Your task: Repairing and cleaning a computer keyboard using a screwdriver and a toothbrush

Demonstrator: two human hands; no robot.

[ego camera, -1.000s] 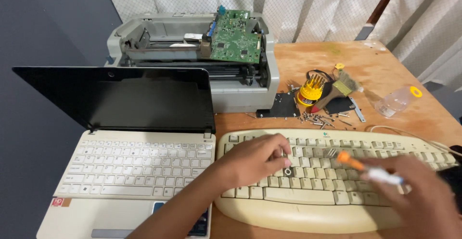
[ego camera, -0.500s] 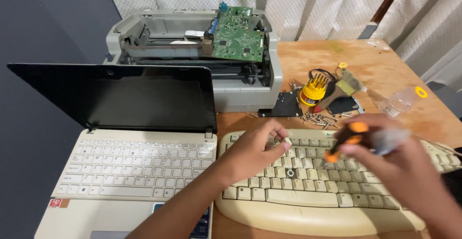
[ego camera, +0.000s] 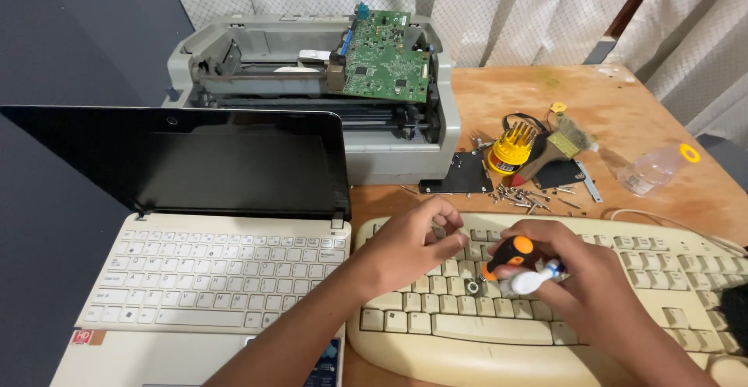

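A beige keyboard [ego camera: 623, 332] lies at the front right of the wooden table. My left hand [ego camera: 409, 247] rests on its left part, fingertips pinched together over the upper key rows; whether anything is between them is hidden. My right hand [ego camera: 580, 282] is over the middle keys, closed on a small orange and black screwdriver [ego camera: 508, 253] with a white end, its tip pointing left. Just below the tip, one key socket [ego camera: 471, 286] stands bare with no cap.
A white laptop [ego camera: 210, 286] stands open at the left, its screen dark. Behind it is an opened grey printer [ego camera: 389, 153] with a green circuit board [ego camera: 386, 56]. A yellow bit holder [ego camera: 510, 149], a brush [ego camera: 562, 142], loose screws [ego camera: 522, 196] and a plastic bottle [ego camera: 650, 170] lie behind the keyboard.
My right hand has brought the screwdriver left and down toward the bare socket. My left hand lifted its fingers from the keys and pinched them near the upper rows.
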